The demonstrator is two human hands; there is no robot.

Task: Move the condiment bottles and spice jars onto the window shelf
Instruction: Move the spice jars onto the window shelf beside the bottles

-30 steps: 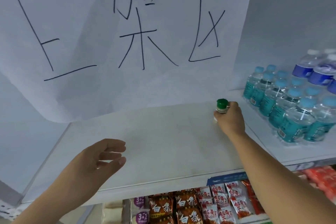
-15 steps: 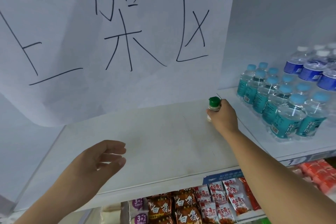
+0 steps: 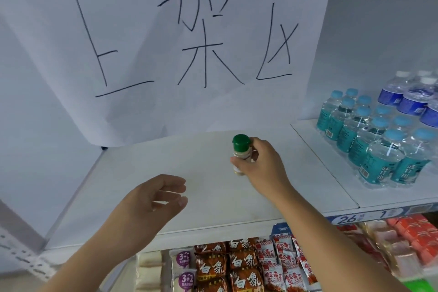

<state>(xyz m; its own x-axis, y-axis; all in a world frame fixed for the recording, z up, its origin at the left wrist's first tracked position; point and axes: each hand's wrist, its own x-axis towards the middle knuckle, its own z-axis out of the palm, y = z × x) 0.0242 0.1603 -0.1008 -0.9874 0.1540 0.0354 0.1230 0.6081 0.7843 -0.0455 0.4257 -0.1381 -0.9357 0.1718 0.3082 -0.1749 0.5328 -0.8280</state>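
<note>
Right hand drew spice jar leftward, nearer viewer; perhaps lifted.

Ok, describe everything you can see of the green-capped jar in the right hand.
The spice jar is small, with a green cap over a clear body showing pale contents and part of a white label. It is about upright over the middle of the white shelf; whether its base touches the surface is unclear. The right hand grips its lower body, hiding much of it.
</note>
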